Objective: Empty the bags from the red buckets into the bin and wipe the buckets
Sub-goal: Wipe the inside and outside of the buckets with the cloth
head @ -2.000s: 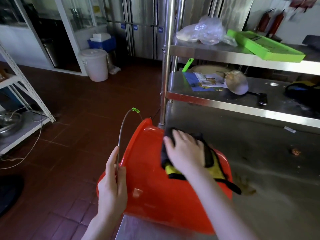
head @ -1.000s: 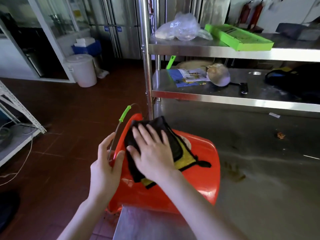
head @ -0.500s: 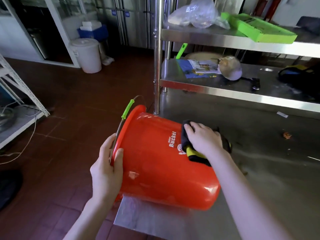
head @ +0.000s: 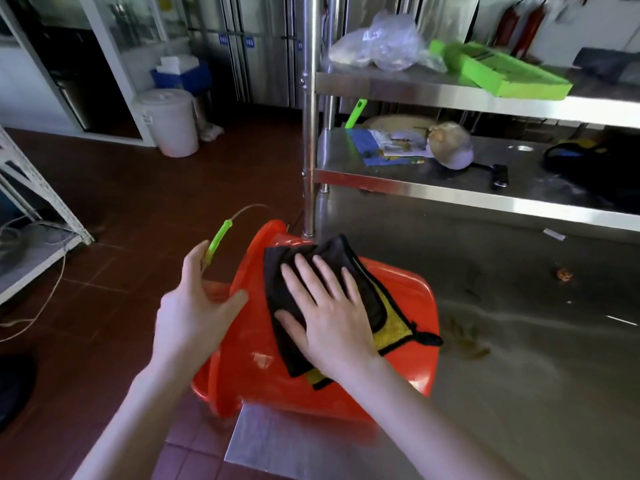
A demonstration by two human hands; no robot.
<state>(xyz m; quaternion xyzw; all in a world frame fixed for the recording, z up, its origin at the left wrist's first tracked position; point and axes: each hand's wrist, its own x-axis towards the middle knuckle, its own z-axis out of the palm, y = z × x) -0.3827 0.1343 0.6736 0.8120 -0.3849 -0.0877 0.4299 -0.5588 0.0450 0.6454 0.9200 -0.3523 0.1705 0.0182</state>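
A red bucket [head: 398, 306] lies on its side at the left corner of the steel table [head: 519, 393], its mouth sticking out over the floor. Its wire handle with a green grip [head: 217, 241] hangs out to the left. My right hand [head: 329, 317] lies flat, fingers spread, on a black and yellow cloth [head: 388, 306] and presses it against the bucket's upper side near the rim. My left hand [head: 194, 306] holds the bucket's rim, thumb on the outer wall and fingers across the mouth side.
A steel shelf post [head: 309, 116] rises just behind the bucket. The shelves hold a green tray [head: 502, 74], clear plastic bags [head: 381, 43] and papers [head: 391, 145]. A white lidded bin [head: 173, 123] stands on the red tile floor at the back left. A white rack [head: 41, 202] is at left.
My right hand has slid the cloth from the bucket's base end up toward the rim and now lies flat on it. The bucket has turned, hiding its printed label. My left hand stays at the rim.
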